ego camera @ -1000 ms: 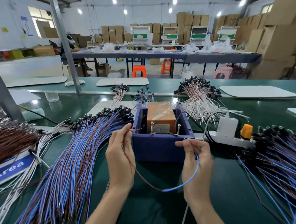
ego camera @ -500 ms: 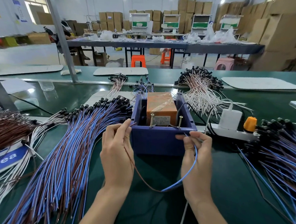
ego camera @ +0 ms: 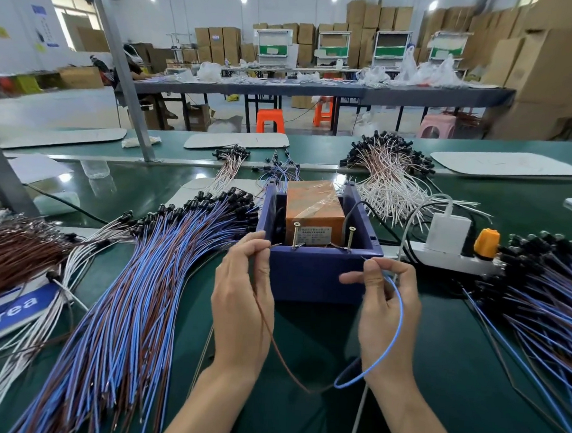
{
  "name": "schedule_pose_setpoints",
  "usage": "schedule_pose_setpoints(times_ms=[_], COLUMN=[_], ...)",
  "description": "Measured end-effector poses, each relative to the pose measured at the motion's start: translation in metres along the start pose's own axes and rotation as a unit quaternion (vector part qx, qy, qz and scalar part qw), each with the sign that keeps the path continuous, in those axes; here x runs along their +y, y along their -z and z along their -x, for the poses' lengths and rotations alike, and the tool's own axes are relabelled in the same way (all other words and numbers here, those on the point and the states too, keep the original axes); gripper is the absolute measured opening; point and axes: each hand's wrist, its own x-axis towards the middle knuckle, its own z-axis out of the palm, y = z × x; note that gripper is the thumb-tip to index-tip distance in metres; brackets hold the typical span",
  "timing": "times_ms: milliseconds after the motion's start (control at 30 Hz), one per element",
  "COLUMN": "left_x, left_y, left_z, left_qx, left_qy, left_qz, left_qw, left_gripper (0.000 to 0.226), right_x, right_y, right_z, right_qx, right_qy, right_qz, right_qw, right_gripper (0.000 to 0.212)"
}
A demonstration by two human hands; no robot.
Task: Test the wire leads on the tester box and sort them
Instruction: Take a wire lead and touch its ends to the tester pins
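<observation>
A dark blue tester box (ego camera: 318,272) stands at the table's middle, holding an orange block (ego camera: 313,211) and two upright screws (ego camera: 296,235) at its front edge. My left hand (ego camera: 242,310) pinches the brown lead (ego camera: 279,353) with its bare tip just left of the left screw. My right hand (ego camera: 389,309) pinches the blue lead (ego camera: 395,326), its tip just below and right of the right screw (ego camera: 350,237). The two leads join in a loop hanging below my hands.
A big fan of blue-and-brown leads (ego camera: 131,307) lies on the left, another pile (ego camera: 547,299) on the right. White-and-brown leads (ego camera: 390,179) lie behind the box. A white power strip (ego camera: 450,249) with an orange plug sits to the right. Brown wires (ego camera: 11,253) lie far left.
Both hands have risen a little toward the box's front edge, bringing the wire tips closer to the two screws. The view has tilted slightly.
</observation>
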Motion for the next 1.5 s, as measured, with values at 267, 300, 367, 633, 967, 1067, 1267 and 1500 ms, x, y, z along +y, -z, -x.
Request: schedule_pose_setpoints(times_ms=[267,300,367,633,967,1067,1267,1500], left_x=[-0.005,-0.006,-0.007,-0.006,-0.004,-0.006,-0.006,-0.008], left_y=[-0.001,-0.001,-0.003,-0.003,-0.004,-0.005,-0.006,-0.007], left_z=[0.002,0.002,0.003,0.001,0.001,0.001,0.001,0.000], left_qx=[0.000,-0.003,-0.006,-0.006,-0.014,-0.012,-0.014,-0.007], left_qy=[0.015,0.014,0.000,0.014,0.010,-0.003,-0.012,-0.014], left_qz=[0.019,0.023,0.018,0.022,0.020,0.011,0.012,0.008], left_qw=[1.000,1.000,1.000,1.000,1.000,1.000,1.000,1.000], left_gripper=[0.017,0.017,0.017,0.015,0.016,0.016,0.019,0.018], right_x=[0.002,0.001,0.000,-0.003,-0.001,-0.001,0.001,-0.001], right_y=[-0.006,-0.007,-0.010,-0.015,-0.013,-0.014,-0.014,-0.016], right_z=[-0.009,-0.009,-0.009,-0.009,-0.010,-0.010,-0.009,-0.009], right_qx=[0.001,-0.002,-0.013,-0.005,-0.003,-0.007,-0.011,-0.005], right_qy=[-0.092,-0.084,-0.068,-0.045,-0.041,-0.045,-0.032,-0.010], right_qz=[-0.121,-0.119,-0.112,-0.075,-0.072,-0.077,-0.051,-0.036], right_qw=[0.988,0.989,0.991,0.996,0.997,0.996,0.998,0.999], right_gripper=[0.016,0.013,0.006,0.011,0.008,0.008,0.008,0.017])
